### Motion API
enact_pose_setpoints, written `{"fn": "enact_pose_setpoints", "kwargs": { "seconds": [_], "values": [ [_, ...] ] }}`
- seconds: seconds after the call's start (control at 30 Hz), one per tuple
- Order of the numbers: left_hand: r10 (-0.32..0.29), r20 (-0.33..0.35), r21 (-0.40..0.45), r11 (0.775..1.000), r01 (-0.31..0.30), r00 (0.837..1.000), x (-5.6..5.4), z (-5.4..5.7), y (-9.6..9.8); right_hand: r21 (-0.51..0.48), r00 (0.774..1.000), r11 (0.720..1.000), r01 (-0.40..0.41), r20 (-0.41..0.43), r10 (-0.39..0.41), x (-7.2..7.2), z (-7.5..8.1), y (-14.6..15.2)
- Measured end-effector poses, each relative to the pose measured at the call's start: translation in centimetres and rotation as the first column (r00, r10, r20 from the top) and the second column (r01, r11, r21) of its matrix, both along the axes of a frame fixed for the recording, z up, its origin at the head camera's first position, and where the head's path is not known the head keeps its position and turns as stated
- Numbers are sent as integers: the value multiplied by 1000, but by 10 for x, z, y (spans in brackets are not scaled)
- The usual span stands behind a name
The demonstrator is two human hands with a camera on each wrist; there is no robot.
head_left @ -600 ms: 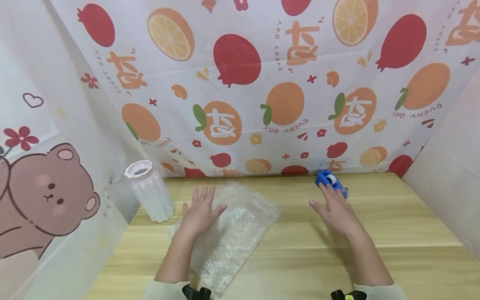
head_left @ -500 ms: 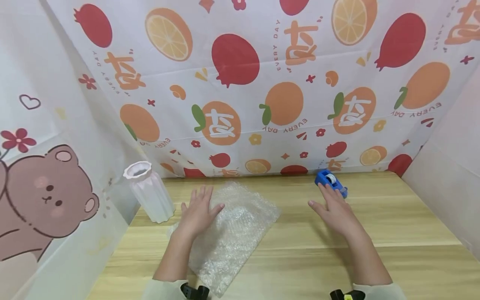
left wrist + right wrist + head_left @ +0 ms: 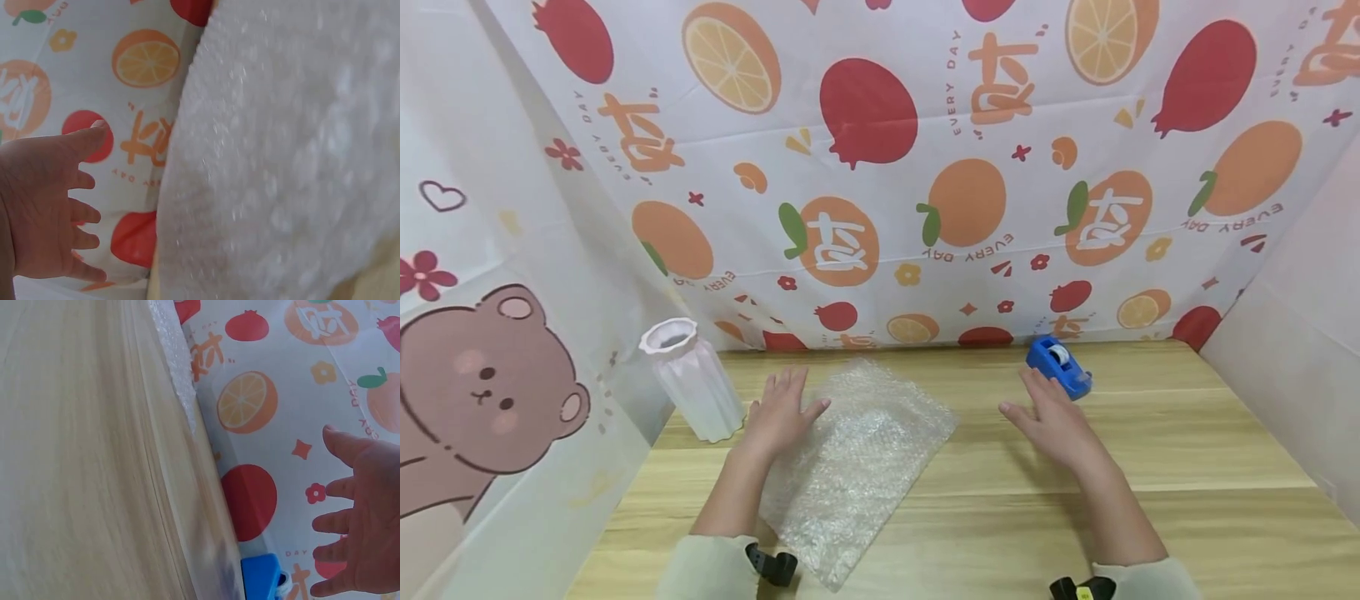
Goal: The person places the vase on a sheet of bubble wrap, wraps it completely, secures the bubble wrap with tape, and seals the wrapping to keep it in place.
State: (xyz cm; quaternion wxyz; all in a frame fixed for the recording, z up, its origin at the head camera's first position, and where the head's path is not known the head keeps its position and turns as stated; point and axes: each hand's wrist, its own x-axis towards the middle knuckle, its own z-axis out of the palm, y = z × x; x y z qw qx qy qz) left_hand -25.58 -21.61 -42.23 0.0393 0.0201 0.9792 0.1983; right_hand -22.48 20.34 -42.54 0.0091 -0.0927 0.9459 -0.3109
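My left hand (image 3: 779,417) is held over the left edge of a sheet of bubble wrap (image 3: 865,467), fingers spread and holding nothing. Just left of it stands a white fluted vase (image 3: 696,383) with a scalloped mouth. In the left wrist view the left hand (image 3: 47,206) shows its palm side, beside the bubble wrap (image 3: 287,150). My right hand (image 3: 1056,421) hovers above the table, its fingers spread and nothing in them. Beyond its fingertips sits a blue tape dispenser (image 3: 1060,367) with a roll of tape. The right wrist view shows that hand (image 3: 369,512) near the dispenser (image 3: 259,575).
The wooden table (image 3: 1180,442) ends at the back against a fruit-printed curtain (image 3: 970,108). On the left hangs a sheet with a bear print (image 3: 490,392). A pale wall (image 3: 1292,333) closes off the right side.
Both hands have shifted slightly left, the left one closer to the vase and the right one a little off the tape dispenser. The head view has also shifted a little. Nothing was picked up.
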Motion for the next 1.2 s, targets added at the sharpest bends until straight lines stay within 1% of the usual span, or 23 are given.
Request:
{"fn": "enact_pose_setpoints", "kwargs": {
  "seconds": [0.1,0.2,0.27,0.37,0.47,0.57,0.67,0.8,0.93,1.07,1.13,1.2],
  "values": [
    [5,26,4,1000,-5,1000,-5,-3,-6,-68,999,996,-50,7,51,0,-2,-7],
    [3,48,4,1000,-3,999,-9,-6,-11,-138,995,986,-89,39,96,0,-5,-13],
    [-5,54,4,1000,5,999,-11,-7,-13,-162,992,982,-98,61,109,1,-6,-18],
    [-22,40,-3,1000,22,999,-13,-10,-16,-186,989,977,-101,90,119,2,-6,-24],
    [-33,26,-3,999,33,999,-16,-12,-18,-195,985,974,-111,107,134,3,-7,-30],
    [-32,23,-8,999,32,999,-18,-14,-20,-202,982,972,-116,125,143,3,-8,-38],
    [-19,39,-21,1000,19,999,-20,-16,-21,-215,979,969,-121,134,152,5,-8,-46],
    [-3,80,-34,999,5,997,-19,-17,-20,-227,972,966,-127,165,167,8,-9,-53],
    [2,98,-49,999,3,995,-18,-18,-19,-206,960,968,-142,211,186,10,-12,-56],
    [-9,85,-55,998,14,996,-17,-19,-17,-169,941,970,-177,261,217,10,-13,-58],
    [-23,75,-48,998,27,997,-18,-20,-16,-156,933,971,-183,283,222,11,-13,-58],
    [-34,70,-11,999,35,997,-17,-21,-15,-149,928,971,-187,297,224,11,-14,-59]
  ]
}}
